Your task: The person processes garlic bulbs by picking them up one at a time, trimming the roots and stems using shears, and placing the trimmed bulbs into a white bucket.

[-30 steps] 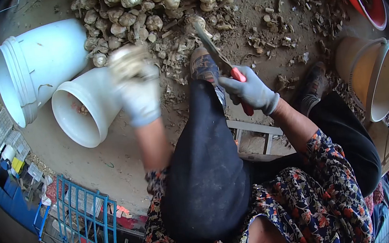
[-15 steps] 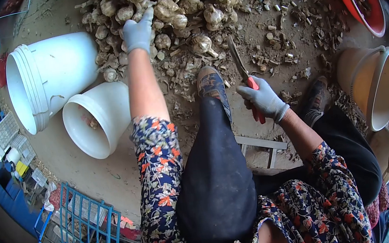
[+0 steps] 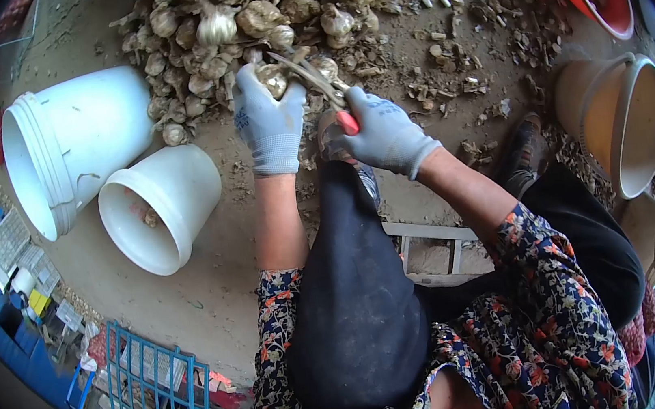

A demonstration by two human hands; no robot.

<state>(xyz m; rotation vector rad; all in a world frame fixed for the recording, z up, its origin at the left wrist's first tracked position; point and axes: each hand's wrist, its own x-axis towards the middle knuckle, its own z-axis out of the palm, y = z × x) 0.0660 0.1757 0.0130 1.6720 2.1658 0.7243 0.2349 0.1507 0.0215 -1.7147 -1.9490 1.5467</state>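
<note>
A garlic bulb (image 3: pixel 272 81) sits between the thumb and fingers of my gloved left hand (image 3: pixel 268 120), which is closed around it. My right hand (image 3: pixel 388 133), also gloved, grips red-handled pruning shears (image 3: pixel 348 123). Their metal blades reach up and left, right at the top of the bulb and close to my left fingertips. Just beyond both hands lies a pile of dry garlic bulbs (image 3: pixel 217 27) with stems. Below the shears, one shoe (image 3: pixel 333 140) is partly covered by my right hand.
To the left lie large white stacked buckets (image 3: pixel 83 112) and a smaller white bucket (image 3: pixel 198 179) on their sides. At right are a red basin (image 3: pixel 615 5) and a cream bucket (image 3: pixel 581 104). Cut stems and dry skins (image 3: pixel 442 68) litter the ground. A blue metal rack (image 3: pixel 157 381) stands lower left.
My left hand has come back from the pile with a garlic bulb. My right hand has moved up and left, bringing the shears' blades to the bulb.
</note>
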